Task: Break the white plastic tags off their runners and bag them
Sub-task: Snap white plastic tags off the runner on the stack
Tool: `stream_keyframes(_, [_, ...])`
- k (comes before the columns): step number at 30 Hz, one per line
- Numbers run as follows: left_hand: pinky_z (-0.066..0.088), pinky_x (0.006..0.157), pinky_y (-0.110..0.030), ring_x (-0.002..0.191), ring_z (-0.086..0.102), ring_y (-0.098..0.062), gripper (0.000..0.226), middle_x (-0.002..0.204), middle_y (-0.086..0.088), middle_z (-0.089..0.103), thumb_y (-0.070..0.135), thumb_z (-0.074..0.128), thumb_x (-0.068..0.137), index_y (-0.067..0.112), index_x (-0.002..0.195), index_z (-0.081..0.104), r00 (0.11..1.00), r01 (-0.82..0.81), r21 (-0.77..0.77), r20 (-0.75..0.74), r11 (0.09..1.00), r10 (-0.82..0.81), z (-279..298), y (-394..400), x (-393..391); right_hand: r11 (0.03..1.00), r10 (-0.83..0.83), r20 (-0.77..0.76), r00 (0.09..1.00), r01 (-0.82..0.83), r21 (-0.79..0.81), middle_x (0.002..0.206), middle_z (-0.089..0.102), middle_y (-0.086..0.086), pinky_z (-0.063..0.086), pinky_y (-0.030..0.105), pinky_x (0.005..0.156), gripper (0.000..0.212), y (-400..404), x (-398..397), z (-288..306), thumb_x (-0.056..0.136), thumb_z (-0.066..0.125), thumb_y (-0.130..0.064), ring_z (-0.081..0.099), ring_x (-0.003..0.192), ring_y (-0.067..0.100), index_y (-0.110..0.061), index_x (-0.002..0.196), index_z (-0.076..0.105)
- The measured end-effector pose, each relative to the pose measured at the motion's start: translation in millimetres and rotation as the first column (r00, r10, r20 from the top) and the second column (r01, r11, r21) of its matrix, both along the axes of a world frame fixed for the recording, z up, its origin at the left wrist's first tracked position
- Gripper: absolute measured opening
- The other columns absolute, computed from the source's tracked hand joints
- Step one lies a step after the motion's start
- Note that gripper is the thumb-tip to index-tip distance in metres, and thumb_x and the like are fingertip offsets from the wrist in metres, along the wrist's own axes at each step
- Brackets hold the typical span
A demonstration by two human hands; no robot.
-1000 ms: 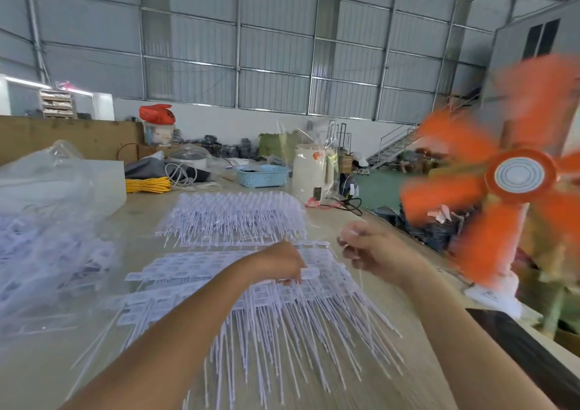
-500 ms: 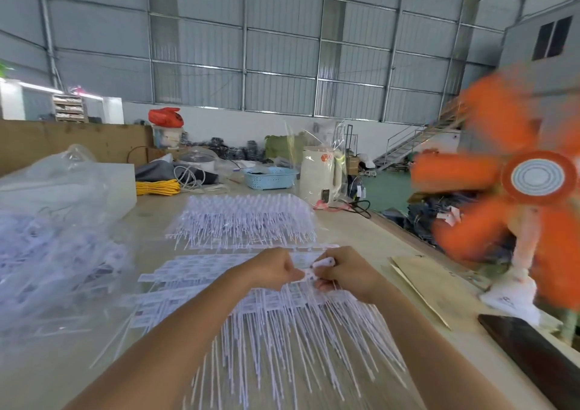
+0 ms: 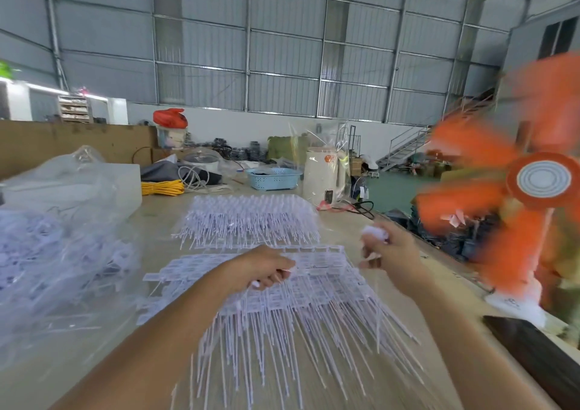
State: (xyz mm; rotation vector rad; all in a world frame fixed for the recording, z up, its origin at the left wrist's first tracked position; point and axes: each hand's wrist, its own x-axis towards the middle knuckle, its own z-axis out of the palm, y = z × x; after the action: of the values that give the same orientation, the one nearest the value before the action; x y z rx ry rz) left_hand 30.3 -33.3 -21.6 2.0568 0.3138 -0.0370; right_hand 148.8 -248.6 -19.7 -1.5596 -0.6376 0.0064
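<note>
Mid-snap: her left hand (image 3: pixel 266 268) pins the runner sheet (image 3: pixel 282 287) on the desk (image 3: pixel 345 230), the right hand (image 3: pixel 387 254) lifts clear gripping white tags (image 3: pixel 373 232), which likely go next into the bag (image 3: pixel 62 240) at left.

Single head-worn wide-angle view, looking forward and slightly down along the counter (image 3: pixel 163 221). Forearms enter from bottom edge, close to lens. Far warehouse wall (image 3: pixel 282 49) fills upper half, strongly bowed.
</note>
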Motion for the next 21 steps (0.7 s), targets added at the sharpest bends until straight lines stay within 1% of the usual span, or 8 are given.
stream_keyframes(2, [0.032,0.05,-0.023,0.048,0.044,-0.011,0.024,0.066,-0.001,0.052,0.022,0.049,0.098,0.01,0.078,0.056,0.997,0.071,0.057,0.03,0.996,-0.072,0,-4,-2,0.962,0.168,-0.234,0.958,-0.108,0.25,0.075,0.055,0.009,0.047,0.019,0.041,0.01,-10,8,21,0.092,0.05,0.002,0.058,0.05,0.008,-0.006,0.087,0.054])
stream_keyframes(4, [0.031,0.051,-0.026,0.053,0.046,-0.015,0.015,0.075,-0.006,0.052,0.01,0.04,0.099,0.005,0.095,0.054,0.992,0.127,0.039,0.013,0.991,-0.128,2,-12,1,0.923,0.335,-0.341,0.878,-0.233,0.306,0.081,0.058,0.011,0.047,0.017,0.042,0.007,-7,7,37,0.09,0.05,0.002,0.061,0.055,0.01,-0.003,0.092,0.054])
stream_keyframes(5, [0.031,0.05,-0.027,0.053,0.046,-0.016,0.017,0.076,-0.006,0.053,0.003,0.038,0.096,0.003,0.103,0.054,0.99,0.143,0.059,0.008,0.988,-0.144,4,-16,2,0.927,0.362,-0.356,0.862,-0.291,0.238,0.085,0.061,0.012,0.051,0.02,0.049,0.009,0,3,40,0.087,0.053,0.001,0.065,0.063,0.014,-0.002,0.095,0.056])
stream_keyframes(8, [0.036,0.051,-0.022,0.057,0.048,-0.011,0.027,0.083,-0.002,0.059,-0.001,0.044,0.093,0.003,0.117,0.056,0.985,0.167,0.291,-0.01,0.942,-0.172,5,-18,9,0.912,0.295,-0.26,0.919,-0.353,-0.211,0.088,0.062,0.012,0.057,0.032,0.069,0.005,30,-17,25,0.085,0.06,-0.002,0.064,0.079,0.024,0.0,0.089,0.059])
stream_keyframes(10, [0.041,0.057,-0.022,0.064,0.052,-0.01,0.024,0.096,-0.005,0.062,0.005,0.053,0.093,0.007,0.116,0.056,0.99,0.111,0.39,0.033,0.914,-0.134,-1,-14,14,0.883,0.272,-0.235,0.933,-0.34,-0.325,0.086,0.061,0.012,0.059,0.035,0.069,0.003,50,-29,6,0.088,0.06,-0.003,0.064,0.074,0.024,-0.002,0.088,0.057])
stream_keyframes(14, [0.048,0.071,-0.029,0.08,0.053,-0.014,0.025,0.106,-0.005,0.054,0.013,0.067,0.087,0.018,0.103,0.047,0.976,0.022,0.362,0.194,0.932,-0.098,-14,2,16,0.891,0.312,-0.28,0.908,-0.382,-0.244,0.085,0.06,0.018,0.057,0.034,0.063,0.021,73,-29,-20,0.089,0.058,0.002,0.065,0.063,0.023,0.005,0.106,0.047])
stream_keyframes(18, [0.038,0.061,-0.025,0.071,0.051,-0.012,0.026,0.086,-0.001,0.054,0.039,0.063,0.089,0.013,0.087,0.059,0.98,-0.038,0.504,0.188,0.863,-0.067,-21,19,17,0.92,0.318,-0.079,0.945,-0.327,-0.217,0.081,0.053,0.016,0.052,0.022,0.056,0.012,79,-23,-24,0.087,0.058,0.007,0.061,0.054,0.011,-0.002,0.086,0.05])
stream_keyframes(21, [0.042,0.056,-0.027,0.056,0.054,-0.007,0.032,0.065,0.005,0.061,0.041,0.055,0.094,0.015,0.076,0.062,0.984,0.0,0.44,0.16,0.898,-0.079,-30,23,19,0.917,0.313,-0.003,0.95,-0.303,-0.26,0.085,0.055,0.014,0.053,0.021,0.059,0.014,82,-20,-26,0.087,0.058,0.007,0.061,0.055,0.009,-0.005,0.093,0.057])
